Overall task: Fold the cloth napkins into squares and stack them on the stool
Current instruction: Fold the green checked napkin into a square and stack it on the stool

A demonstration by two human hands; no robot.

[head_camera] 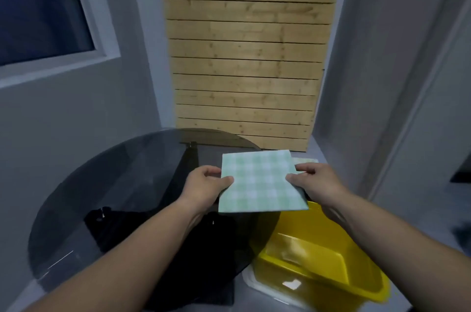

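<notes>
A green-and-white checked napkin (260, 181), folded into a flat square, hangs in the air over the right edge of the round glass table (122, 184). My left hand (204, 188) pinches its left edge and my right hand (316, 184) pinches its right edge. Just behind the held napkin, a pale corner of another folded napkin (307, 160) shows; what it rests on is hidden by the napkin and my right hand.
A yellow plastic tub (326, 260) stands on the floor at the lower right, next to the table. Dark fabric (158, 243) shows through the glass top. A wooden slat panel (249, 56) and grey walls close off the back.
</notes>
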